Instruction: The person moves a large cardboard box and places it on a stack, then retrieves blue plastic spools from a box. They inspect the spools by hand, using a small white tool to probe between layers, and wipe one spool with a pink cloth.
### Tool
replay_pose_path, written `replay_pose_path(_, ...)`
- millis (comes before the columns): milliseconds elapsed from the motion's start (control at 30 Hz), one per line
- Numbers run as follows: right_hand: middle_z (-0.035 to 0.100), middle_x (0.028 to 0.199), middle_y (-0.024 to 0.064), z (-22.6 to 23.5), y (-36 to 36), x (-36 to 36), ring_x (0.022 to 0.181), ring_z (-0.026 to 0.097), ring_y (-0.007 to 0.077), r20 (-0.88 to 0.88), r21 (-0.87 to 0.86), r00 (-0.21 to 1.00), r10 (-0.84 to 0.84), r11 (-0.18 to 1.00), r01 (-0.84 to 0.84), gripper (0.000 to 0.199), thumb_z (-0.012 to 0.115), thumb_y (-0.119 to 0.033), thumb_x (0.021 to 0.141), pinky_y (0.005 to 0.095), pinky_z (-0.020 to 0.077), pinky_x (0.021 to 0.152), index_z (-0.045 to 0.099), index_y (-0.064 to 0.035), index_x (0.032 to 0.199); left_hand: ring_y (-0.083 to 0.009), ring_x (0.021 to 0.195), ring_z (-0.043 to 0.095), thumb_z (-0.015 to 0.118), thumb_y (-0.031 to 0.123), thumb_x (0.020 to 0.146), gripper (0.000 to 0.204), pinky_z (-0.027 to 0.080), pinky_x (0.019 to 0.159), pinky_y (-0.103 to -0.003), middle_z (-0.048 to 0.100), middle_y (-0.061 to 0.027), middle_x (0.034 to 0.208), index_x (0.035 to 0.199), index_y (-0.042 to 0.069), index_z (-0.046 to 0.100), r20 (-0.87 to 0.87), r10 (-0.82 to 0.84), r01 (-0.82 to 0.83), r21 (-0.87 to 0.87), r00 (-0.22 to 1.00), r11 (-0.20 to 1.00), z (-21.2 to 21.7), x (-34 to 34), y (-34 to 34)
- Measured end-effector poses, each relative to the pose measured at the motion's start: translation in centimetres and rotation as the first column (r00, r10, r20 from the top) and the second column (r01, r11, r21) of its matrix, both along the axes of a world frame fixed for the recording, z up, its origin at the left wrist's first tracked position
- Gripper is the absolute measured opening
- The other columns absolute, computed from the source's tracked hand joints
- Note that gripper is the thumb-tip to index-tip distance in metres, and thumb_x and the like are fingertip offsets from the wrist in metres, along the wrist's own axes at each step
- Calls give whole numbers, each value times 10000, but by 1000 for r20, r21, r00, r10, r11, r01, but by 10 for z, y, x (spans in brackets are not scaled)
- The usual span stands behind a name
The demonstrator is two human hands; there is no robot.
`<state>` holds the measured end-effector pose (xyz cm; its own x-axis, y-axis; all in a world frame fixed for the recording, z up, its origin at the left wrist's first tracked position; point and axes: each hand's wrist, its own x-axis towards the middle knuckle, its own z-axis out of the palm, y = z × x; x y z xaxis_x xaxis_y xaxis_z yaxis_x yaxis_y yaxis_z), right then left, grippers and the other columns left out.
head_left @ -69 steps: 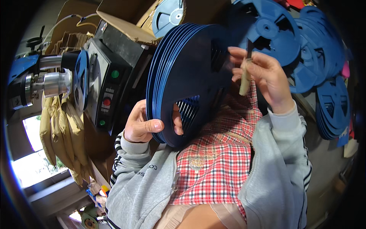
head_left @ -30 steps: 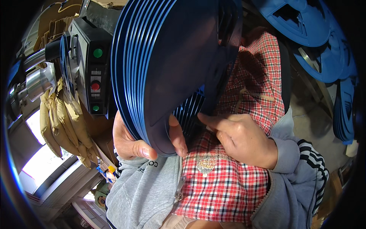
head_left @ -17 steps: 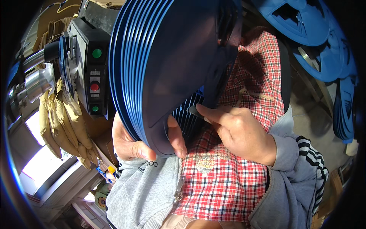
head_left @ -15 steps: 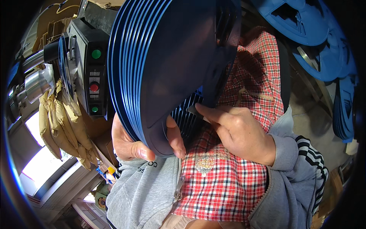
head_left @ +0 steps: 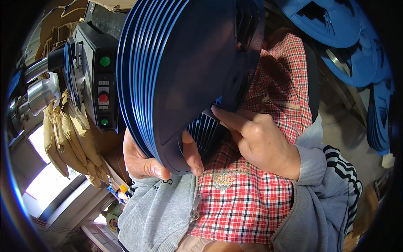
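Note:
A stack of blue plastic reel discs (head_left: 197, 63) with cut-out slots stands on edge in front of my chest. My left hand (head_left: 147, 161) grips its lower rim, thumb outside and a finger through an opening in the nearest disc. The fingers of my right hand (head_left: 262, 140) are closed on a small flat dark piece (head_left: 215, 119), perhaps a blade. Its index fingertip presses at the edge of a slot in the discs. Most of the small piece is hidden by the fingers and the disc.
To the left is a black control box (head_left: 100, 75) with green and red buttons, beside a machine with a metal shaft (head_left: 37, 69). Tan gloves (head_left: 69, 143) hang below it. More blue reel discs (head_left: 331, 25) lie at the right. A red checked apron (head_left: 247, 206) covers my lap.
My right fingertip has moved slightly up and left along the slot edge with the small flat piece. My left hand keeps its grip on the stack, which shifts only slightly.

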<state>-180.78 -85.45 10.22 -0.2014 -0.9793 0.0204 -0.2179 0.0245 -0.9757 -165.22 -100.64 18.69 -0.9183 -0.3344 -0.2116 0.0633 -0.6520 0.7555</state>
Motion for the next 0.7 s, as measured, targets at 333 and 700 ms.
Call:
replay_pose_path(333, 682, 971, 263, 2, 7, 0, 798, 711, 336, 33, 9, 965, 261, 965, -261, 473, 539, 134, 789, 352, 595, 703, 579, 71, 1256, -410, 837, 703, 736, 18, 824, 497, 594, 717, -507, 644, -349, 877, 1173, -201, 459, -68, -99, 99, -5, 993, 995, -4, 0, -7)
replay_pose_path(700, 668, 948, 267, -1, -2, 4, 758, 700, 369, 63, 29, 998, -12, 1000, 10, 542, 563, 142, 773, 371, 583, 653, 564, 21, 1301, -398, 859, 703, 738, 8, 820, 517, 590, 729, -516, 645, -330, 923, 1208, -183, 455, -63, -153, 154, 15, 986, 988, -3, 0, -10)
